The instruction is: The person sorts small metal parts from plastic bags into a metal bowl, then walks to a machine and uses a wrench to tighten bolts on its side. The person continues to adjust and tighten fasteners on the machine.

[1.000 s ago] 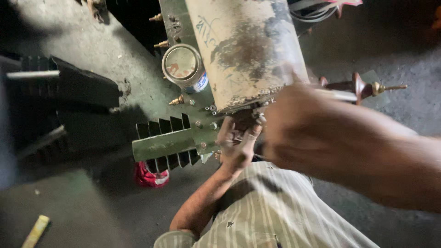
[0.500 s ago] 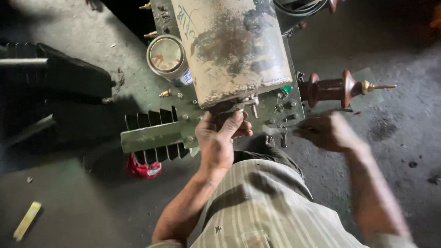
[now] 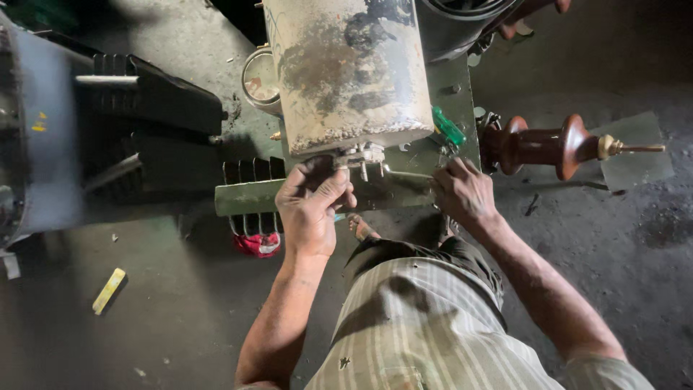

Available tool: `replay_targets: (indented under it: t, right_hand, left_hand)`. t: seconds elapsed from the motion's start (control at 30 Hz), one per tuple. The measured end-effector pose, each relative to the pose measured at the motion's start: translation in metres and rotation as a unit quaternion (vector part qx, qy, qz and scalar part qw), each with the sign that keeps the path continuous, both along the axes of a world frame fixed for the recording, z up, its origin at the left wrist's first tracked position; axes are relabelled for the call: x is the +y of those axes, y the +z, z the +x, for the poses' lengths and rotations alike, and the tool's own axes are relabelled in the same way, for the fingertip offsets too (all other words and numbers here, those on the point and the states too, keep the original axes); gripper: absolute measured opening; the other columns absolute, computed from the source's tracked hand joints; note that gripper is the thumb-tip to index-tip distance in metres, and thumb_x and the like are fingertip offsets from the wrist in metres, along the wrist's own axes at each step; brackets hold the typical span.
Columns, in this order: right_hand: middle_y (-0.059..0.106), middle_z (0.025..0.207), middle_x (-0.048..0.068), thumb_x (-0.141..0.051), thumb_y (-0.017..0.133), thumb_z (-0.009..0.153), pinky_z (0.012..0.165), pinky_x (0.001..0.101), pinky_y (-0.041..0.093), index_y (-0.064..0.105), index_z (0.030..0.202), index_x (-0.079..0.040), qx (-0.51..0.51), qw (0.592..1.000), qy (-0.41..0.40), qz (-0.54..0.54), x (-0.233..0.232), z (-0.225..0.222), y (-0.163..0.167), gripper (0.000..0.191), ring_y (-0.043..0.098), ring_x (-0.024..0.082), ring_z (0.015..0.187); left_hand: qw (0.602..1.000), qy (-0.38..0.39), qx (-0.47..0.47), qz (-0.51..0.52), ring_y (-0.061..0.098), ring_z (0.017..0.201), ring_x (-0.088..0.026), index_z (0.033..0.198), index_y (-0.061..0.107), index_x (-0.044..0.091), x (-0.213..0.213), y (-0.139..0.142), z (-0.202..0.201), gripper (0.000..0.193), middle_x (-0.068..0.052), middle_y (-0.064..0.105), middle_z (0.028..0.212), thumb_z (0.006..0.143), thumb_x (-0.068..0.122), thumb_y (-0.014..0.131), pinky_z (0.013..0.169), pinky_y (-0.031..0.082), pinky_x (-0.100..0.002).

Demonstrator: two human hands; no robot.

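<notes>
Closest to the camera, a striped shirt [image 3: 426, 332] fills the bottom of the view, and both bare forearms are stretched forward from it. The left hand [image 3: 312, 206] is held knuckles-up, wrist bent slightly, with the fingers curled down over the edge of the green metal flange [image 3: 249, 196], right beside a small bolt fitting [image 3: 363, 155] under the drum. Whether something small is pinched in those fingers can't be told, the fingertips are hidden. The right hand [image 3: 465, 193] is angled in from the right, fingers bent and pressed against the same green plate near a green-handled screwdriver [image 3: 449, 128] that is lying on top; nothing is clearly gripped there either.

A bit further down on the floor, a red rag [image 3: 258, 244] is seen under the black cooling fins [image 3: 253, 172], and a yellow strip [image 3: 109, 290] is lying well off to the left.

Further out, a big grimy cream-coloured cylinder [image 3: 346, 72] is mounted above the plate, with a brown ribbed porcelain insulator [image 3: 548, 146] sticking out to the right.
</notes>
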State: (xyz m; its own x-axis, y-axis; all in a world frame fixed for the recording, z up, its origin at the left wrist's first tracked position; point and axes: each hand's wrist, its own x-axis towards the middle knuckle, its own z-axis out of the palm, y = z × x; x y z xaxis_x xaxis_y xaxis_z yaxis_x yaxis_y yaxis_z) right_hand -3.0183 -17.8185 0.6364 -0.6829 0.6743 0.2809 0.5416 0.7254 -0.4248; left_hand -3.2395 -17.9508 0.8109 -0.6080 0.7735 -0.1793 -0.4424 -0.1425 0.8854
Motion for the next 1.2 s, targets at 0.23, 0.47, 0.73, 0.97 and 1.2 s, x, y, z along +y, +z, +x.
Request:
replay_targets:
  t: [0.23,0.47,0.73,0.97,1.2]
  right_hand:
    - [0.062,0.096,0.005,-0.021,0.078,0.086,0.079,0.0415,0.052,0.071,0.088,-0.012,0.071,0.996,0.021,0.05,0.016,-0.008,-0.004,0.011,0.061,0.027,0.093]
    - [0.065,0.105,0.007,-0.019,0.082,0.09,0.08,0.0416,0.051,0.073,0.095,-0.009,0.129,0.989,-0.024,0.071,0.003,-0.006,-0.013,0.014,0.06,0.03,0.095]
    - [0.067,0.11,0.009,-0.016,0.083,0.089,0.084,0.043,0.051,0.073,0.103,-0.008,0.134,0.987,-0.045,0.078,0.0,-0.005,-0.016,0.02,0.061,0.032,0.098]
    - [0.066,0.112,0.011,-0.012,0.083,0.086,0.087,0.0445,0.054,0.074,0.108,-0.009,0.128,0.987,-0.033,0.086,0.001,-0.005,-0.013,0.024,0.062,0.034,0.103]
    - [0.066,0.113,0.011,-0.013,0.084,0.086,0.089,0.0449,0.054,0.073,0.109,-0.008,0.112,0.989,-0.052,0.081,-0.002,-0.012,-0.011,0.025,0.062,0.035,0.105]
  left_hand:
    - [0.995,0.035,0.093,-0.028,0.072,0.079,-0.019,0.118,0.067,-0.006,-0.003,-0.004,0.005,0.028,-0.013,0.074,0.095,0.092,-0.001,0.075,0.069,0.063,-0.036]
    - [0.995,0.031,0.082,-0.038,0.073,0.078,-0.023,0.121,0.065,-0.007,-0.005,0.004,0.008,0.029,-0.015,0.073,0.094,0.094,-0.002,0.071,0.067,0.064,-0.038]
    - [0.993,-0.034,-0.112,-0.004,0.074,0.074,-0.026,0.114,0.065,-0.001,-0.008,0.013,0.01,0.024,-0.018,0.073,0.093,0.092,0.007,0.06,0.063,0.063,-0.038]
    - [0.999,-0.013,0.036,-0.02,0.069,0.073,-0.021,0.11,0.068,-0.006,-0.002,0.002,0.008,0.022,-0.016,0.073,0.095,0.092,0.001,0.078,0.06,0.058,-0.035]
    - [0.994,-0.023,-0.105,0.018,0.072,0.071,-0.026,0.115,0.065,-0.006,0.001,0.004,0.007,0.022,-0.019,0.072,0.092,0.096,0.004,0.069,0.06,0.061,-0.038]
